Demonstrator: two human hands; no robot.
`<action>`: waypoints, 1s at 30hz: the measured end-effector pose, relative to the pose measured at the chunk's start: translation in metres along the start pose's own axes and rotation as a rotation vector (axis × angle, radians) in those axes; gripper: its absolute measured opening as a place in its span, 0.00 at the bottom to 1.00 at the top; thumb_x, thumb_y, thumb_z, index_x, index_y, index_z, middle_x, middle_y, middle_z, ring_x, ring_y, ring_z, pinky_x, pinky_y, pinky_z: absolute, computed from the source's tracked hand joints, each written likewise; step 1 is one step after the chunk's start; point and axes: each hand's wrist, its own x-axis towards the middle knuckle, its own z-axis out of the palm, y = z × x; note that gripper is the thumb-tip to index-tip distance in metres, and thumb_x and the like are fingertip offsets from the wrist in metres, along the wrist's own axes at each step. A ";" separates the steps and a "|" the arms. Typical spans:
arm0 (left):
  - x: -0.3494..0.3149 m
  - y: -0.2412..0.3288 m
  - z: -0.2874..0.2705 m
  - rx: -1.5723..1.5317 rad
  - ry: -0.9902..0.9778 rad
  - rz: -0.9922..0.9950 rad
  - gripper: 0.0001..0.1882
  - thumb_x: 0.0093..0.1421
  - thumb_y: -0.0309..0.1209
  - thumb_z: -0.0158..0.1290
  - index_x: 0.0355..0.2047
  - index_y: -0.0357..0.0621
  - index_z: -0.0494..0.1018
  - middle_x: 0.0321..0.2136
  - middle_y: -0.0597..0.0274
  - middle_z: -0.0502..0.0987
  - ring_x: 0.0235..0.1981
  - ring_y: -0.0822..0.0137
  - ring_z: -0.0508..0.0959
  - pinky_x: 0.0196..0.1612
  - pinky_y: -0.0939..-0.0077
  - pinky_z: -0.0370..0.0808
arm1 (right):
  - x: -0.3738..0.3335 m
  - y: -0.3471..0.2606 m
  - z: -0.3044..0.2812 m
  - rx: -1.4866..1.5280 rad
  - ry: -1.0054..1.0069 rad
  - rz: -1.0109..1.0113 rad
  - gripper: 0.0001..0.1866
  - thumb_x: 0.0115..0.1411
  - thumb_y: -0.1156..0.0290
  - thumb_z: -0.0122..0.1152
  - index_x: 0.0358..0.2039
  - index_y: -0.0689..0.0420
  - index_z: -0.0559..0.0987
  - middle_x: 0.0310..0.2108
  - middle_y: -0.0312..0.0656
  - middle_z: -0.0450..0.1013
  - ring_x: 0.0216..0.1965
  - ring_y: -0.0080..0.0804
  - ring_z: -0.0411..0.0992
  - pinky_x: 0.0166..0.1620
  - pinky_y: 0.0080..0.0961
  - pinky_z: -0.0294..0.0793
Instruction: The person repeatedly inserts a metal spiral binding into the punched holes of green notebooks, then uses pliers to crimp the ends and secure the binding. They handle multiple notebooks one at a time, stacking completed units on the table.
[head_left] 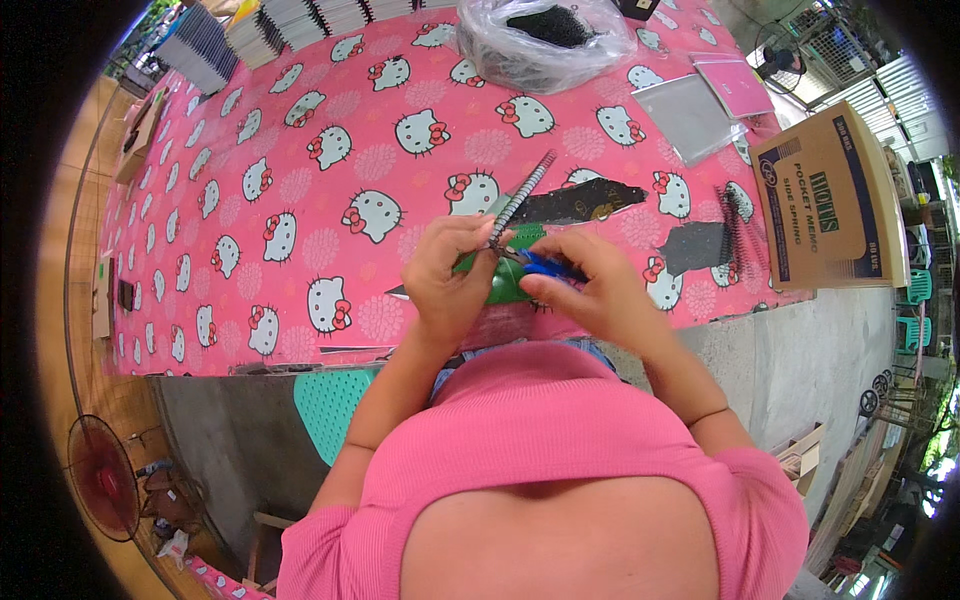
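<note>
My left hand (450, 275) is closed round a small spiral notebook near the table's front edge. Its coil (528, 195) sticks up and away past my fingers, and part of its green cover (508, 285) shows between my hands. In my right hand (595, 285) is a blue-handled hand tool (548, 266), apparently pliers or cutters. The tool's tip meets the coil's near end by my left thumb; my fingers hide the exact contact. Just beyond my hands lies a torn black sheet (585, 203).
Notebook stacks (200, 50) line the back left. A plastic bag (490, 60) with black coils stands at the back. To the right are a transparent sleeve (690, 118), a pink notebook (735, 88), a dark scrap (694, 247), loose black coils (740, 240) and a cardboard box (825, 205).
</note>
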 end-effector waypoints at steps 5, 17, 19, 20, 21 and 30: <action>-0.007 -0.002 0.002 0.035 -0.099 0.182 0.12 0.45 0.14 0.60 0.31 0.37 0.75 0.31 0.54 0.79 0.34 0.57 0.80 0.37 0.67 0.77 | -0.004 0.054 -0.007 1.000 -0.536 0.488 0.21 0.66 0.57 0.53 0.44 0.66 0.75 0.37 0.42 0.79 0.43 0.34 0.75 0.49 0.32 0.73; -0.039 -0.007 -0.021 0.179 -0.680 0.086 0.18 0.43 0.20 0.59 0.38 0.40 0.75 0.44 0.57 0.78 0.35 0.58 0.74 0.38 0.69 0.75 | -0.003 0.122 -0.012 -0.408 0.090 -0.108 0.22 0.60 0.57 0.58 0.49 0.58 0.74 0.41 0.47 0.70 0.44 0.47 0.68 0.48 0.38 0.67; -0.041 -0.008 -0.020 0.165 -0.675 0.074 0.19 0.43 0.19 0.58 0.39 0.40 0.76 0.45 0.57 0.77 0.34 0.58 0.74 0.38 0.68 0.75 | 0.001 0.123 -0.012 -0.497 0.092 -0.151 0.22 0.59 0.56 0.58 0.49 0.56 0.74 0.42 0.45 0.70 0.46 0.46 0.67 0.50 0.39 0.65; -0.043 -0.009 -0.021 0.164 -0.673 0.072 0.19 0.43 0.18 0.58 0.39 0.40 0.76 0.45 0.57 0.77 0.34 0.58 0.74 0.38 0.68 0.75 | 0.002 0.124 -0.012 -0.541 0.092 -0.172 0.22 0.59 0.55 0.58 0.49 0.55 0.74 0.43 0.45 0.70 0.47 0.45 0.67 0.50 0.40 0.64; -0.045 -0.011 -0.021 0.162 -0.672 0.070 0.20 0.42 0.18 0.58 0.39 0.40 0.76 0.45 0.57 0.77 0.34 0.58 0.74 0.38 0.69 0.75 | 0.004 0.124 -0.012 -0.561 0.083 -0.169 0.23 0.59 0.54 0.58 0.49 0.54 0.75 0.43 0.44 0.69 0.47 0.45 0.67 0.51 0.40 0.64; -0.046 -0.013 -0.020 0.127 -0.638 0.074 0.19 0.43 0.18 0.57 0.39 0.39 0.76 0.45 0.57 0.78 0.33 0.59 0.74 0.38 0.70 0.74 | 0.010 0.124 -0.014 -0.643 0.049 -0.184 0.23 0.57 0.52 0.59 0.46 0.54 0.76 0.40 0.43 0.70 0.45 0.41 0.68 0.46 0.38 0.66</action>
